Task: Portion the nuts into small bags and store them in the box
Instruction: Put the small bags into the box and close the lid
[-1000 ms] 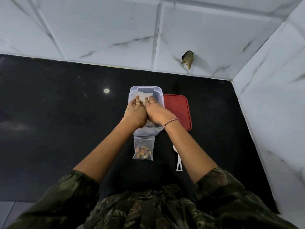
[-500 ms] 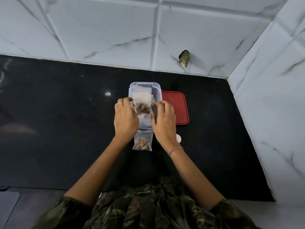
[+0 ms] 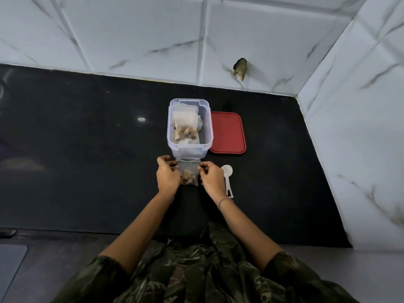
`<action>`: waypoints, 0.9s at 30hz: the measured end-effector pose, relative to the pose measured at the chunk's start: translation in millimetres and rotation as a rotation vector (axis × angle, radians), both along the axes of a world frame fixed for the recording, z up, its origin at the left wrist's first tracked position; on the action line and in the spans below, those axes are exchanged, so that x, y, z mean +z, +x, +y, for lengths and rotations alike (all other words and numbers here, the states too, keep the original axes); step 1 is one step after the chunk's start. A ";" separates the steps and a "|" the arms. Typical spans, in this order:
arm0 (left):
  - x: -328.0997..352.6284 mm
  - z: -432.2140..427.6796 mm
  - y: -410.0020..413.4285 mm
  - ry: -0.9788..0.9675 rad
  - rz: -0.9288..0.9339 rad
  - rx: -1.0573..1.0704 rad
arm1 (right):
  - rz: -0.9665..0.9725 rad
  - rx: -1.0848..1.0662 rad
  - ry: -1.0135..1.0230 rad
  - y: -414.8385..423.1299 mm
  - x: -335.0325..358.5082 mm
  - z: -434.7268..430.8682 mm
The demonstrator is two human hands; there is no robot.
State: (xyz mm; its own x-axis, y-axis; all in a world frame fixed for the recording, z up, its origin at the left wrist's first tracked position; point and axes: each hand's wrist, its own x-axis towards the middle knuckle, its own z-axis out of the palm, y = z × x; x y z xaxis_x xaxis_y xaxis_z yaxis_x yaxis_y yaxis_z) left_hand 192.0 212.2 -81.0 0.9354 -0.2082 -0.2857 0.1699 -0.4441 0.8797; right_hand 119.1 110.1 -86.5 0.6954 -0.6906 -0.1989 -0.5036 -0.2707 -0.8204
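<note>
Fingers [image 3: 164, 159] of left hand [image 3: 167, 174], right hand [image 3: 213, 178] on small bag [image 3: 189, 171]

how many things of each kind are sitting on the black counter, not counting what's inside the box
clear plastic box: 1
flat red plastic lid: 1
white plastic measuring spoon: 1
small clear bag of nuts: 1
total: 4

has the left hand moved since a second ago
Yes. The left hand came back toward the person, from over the clear box to the bag of nuts in front of it.
</note>
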 end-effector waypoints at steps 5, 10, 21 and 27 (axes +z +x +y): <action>-1.8 1.0 2.0 -0.022 0.051 0.033 | 0.005 -0.043 0.090 5.0 1.2 2.5; -6.7 5.5 3.2 -0.048 0.093 0.047 | -0.046 -0.131 0.234 3.2 5.5 2.6; -9.6 15.7 10.9 -0.090 0.109 -0.012 | -0.025 -0.140 0.250 7.1 7.2 9.2; -4.3 28.0 10.5 -0.180 -0.143 -0.070 | -0.171 -0.088 0.272 -7.2 16.3 7.6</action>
